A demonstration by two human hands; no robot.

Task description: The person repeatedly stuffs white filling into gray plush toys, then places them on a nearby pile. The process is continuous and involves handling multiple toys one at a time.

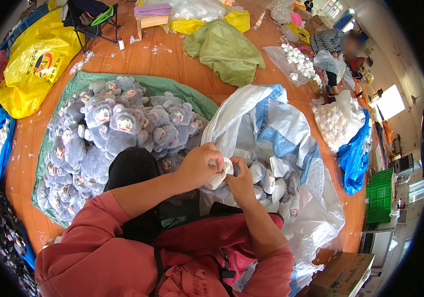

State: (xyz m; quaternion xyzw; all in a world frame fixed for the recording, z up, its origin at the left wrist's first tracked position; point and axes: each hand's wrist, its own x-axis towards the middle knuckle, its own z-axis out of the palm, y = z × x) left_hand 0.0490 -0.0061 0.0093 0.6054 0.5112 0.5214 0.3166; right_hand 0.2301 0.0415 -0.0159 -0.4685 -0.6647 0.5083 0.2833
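Both my hands meet in front of me over a white and blue woven sack (291,141). Between them is a small white fabric piece (220,177). My left hand (201,166) has its fingers curled on the upper part of it, and my right hand (241,182) pinches its right side. Below and beside my right hand, several white and grey fabric pieces (271,183) lie in the opened sack. Left of my hands, many grey plush dolls (125,123) with printed faces are heaped on a green sheet (180,89).
A yellow bag (36,62) and a folding chair (93,22) stand far left. An olive-green cloth (224,52) lies ahead on the orange floor. At far right are another person (328,47), a bag of white pieces (338,119) and a green crate (380,195). A cardboard box (340,274) sits near right.
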